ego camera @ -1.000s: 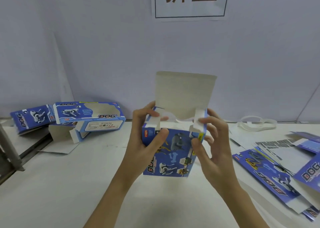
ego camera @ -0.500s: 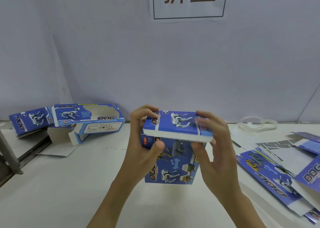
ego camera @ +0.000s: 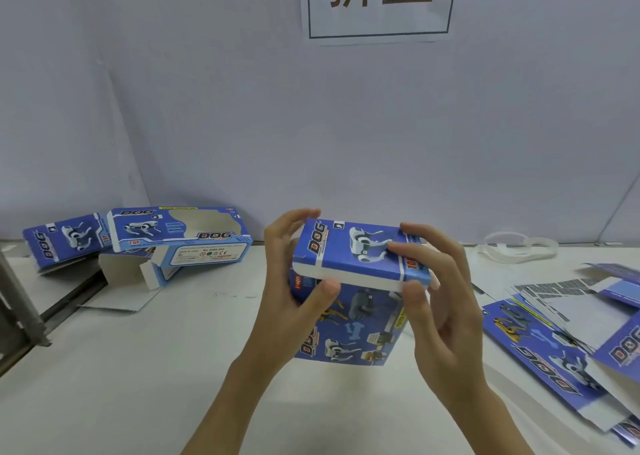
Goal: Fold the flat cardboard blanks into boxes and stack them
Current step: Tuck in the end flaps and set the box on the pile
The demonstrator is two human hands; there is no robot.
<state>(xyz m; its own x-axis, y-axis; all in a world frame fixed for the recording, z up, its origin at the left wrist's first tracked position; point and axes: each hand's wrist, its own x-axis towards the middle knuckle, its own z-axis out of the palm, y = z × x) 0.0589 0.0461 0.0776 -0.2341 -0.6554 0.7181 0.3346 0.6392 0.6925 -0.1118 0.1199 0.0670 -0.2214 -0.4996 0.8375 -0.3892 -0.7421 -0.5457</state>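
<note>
Left hand (ego camera: pixel 294 302) and right hand (ego camera: pixel 433 302) grasp the box (ego camera: pixel 349 298) at centre, above the table (ego camera: pixel 173 368). Lid (ego camera: pixel 353 250), upright a second ago, now folded down, tuck flap not yet inserted: closure nearly done. Folded boxes (ego camera: pixel 180 236) at 9 o'clock; blanks (ego camera: pixel 540 347) at 3 o'clock.

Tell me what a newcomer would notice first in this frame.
First, the blue DOG box held up at centre, the left hand and right hand gripping its sides with the lid flap folded down. Next, folded boxes lie far left by the wall, and flat blanks lie spread at right.
</note>
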